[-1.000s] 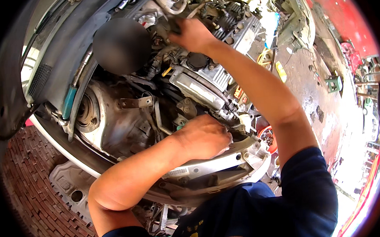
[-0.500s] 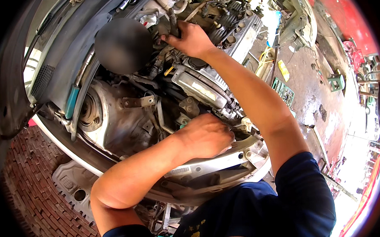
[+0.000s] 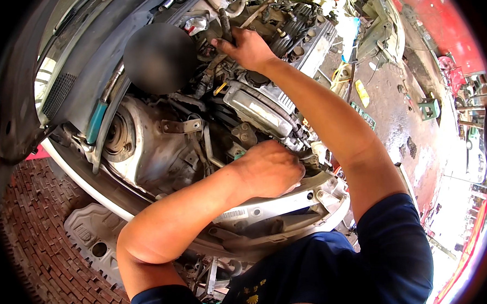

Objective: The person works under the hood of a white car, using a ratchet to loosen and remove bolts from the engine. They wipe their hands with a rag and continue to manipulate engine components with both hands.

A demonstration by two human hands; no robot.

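In the open engine bay, my left hand [image 3: 270,170] is closed in a fist just behind the silver front crossmember [image 3: 278,202]. What its fingers hold is hidden beneath it. A small teal piece [image 3: 239,154] peeks out beside its knuckles; I cannot tell whether the hand touches it. Farther in, my right hand [image 3: 248,47] grips a dark upright hose [image 3: 225,23], thumb on the near side and fingers partly hidden behind it. The engine block [image 3: 312,51], with round openings along its top, lies to the right of that hand. A metal-cased part [image 3: 260,110] sits between my two hands.
A teal-handled tool [image 3: 96,121] lies along the left side of the bay, near the strut tower [image 3: 120,135]. A grey cover [image 3: 92,234] rests on the brick floor. On the right floor are a green tool case [image 3: 363,116], a yellow packet [image 3: 362,94] and a green stool [image 3: 429,109].
The view has shifted a little. My right hand has moved slightly rightward, still on the hose. My left hand stays closed in nearly the same place.
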